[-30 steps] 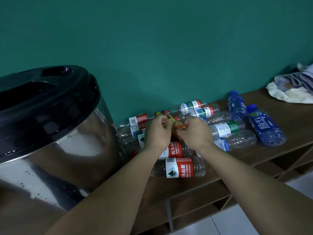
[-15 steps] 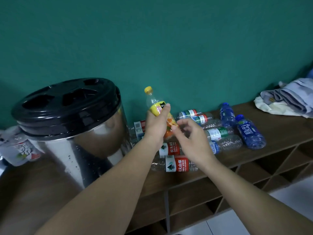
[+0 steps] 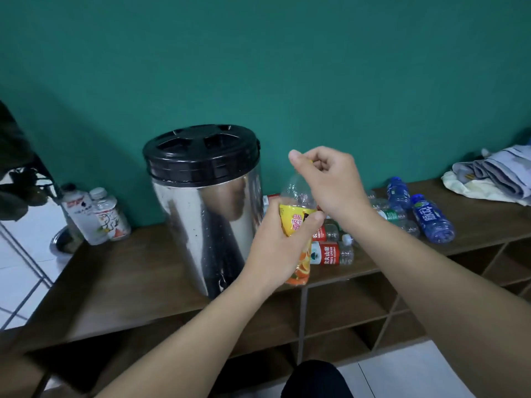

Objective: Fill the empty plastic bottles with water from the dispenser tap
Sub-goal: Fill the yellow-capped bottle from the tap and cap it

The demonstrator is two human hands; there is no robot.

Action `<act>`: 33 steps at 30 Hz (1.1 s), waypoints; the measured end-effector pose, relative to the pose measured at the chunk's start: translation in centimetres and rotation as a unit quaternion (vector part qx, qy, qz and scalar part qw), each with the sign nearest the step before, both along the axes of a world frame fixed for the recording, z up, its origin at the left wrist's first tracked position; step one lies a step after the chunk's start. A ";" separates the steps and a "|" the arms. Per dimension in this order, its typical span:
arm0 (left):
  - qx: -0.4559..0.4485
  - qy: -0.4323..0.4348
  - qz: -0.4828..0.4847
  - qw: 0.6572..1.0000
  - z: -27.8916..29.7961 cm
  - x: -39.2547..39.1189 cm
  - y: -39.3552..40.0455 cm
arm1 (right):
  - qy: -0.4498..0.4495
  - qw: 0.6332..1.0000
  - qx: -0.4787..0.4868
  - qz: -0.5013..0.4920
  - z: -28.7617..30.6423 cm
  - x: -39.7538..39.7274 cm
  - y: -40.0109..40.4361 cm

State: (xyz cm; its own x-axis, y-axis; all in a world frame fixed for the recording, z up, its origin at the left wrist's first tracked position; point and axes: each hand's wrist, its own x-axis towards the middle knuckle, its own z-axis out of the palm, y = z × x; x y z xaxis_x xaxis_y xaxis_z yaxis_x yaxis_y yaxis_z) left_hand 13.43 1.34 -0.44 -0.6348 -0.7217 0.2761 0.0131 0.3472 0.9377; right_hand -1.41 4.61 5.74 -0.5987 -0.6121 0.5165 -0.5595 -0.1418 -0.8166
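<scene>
Lifted off the pile, the bottle (image 3: 297, 222) now stands upright beside the dispenser (image 3: 205, 208).
Clear, yellow-orange label; left hand (image 3: 277, 251) grips its middle, right hand (image 3: 330, 179) fingers pinch the cap above the desk (image 3: 123, 285).

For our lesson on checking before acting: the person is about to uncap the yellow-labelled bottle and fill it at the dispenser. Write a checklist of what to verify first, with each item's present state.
1. Bottle held firmly: ok. The left hand grips the yellow-labelled bottle round its label.
2. Bottle upright: ok, only slightly tilted.
3. Cap in hand: ok. The right hand pinches the top of the bottle; a sliver of the yellow cap shows.
4. Cap already off: cannot tell; the fingers hide it.
5. Bottle empty: ok for the clear upper part; the label hides the rest.
6. Tap free to reach: cannot tell. The tap on the steel dispenser is not clearly visible.
</scene>
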 end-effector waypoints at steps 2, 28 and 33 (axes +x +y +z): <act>-0.020 -0.005 0.014 1.000 0.2 1.8 0.0 | 0.014 1.000 0.004 0.014 0.5 1.7 0.1; -0.069 -0.047 -0.028 0.996 -1.9 12.6 -1.8 | 0.294 0.933 0.162 0.131 1.6 7.1 2.2; -0.084 -0.077 0.014 0.993 -3.3 12.9 -1.2 | 0.282 0.930 0.205 0.121 0.2 7.4 2.1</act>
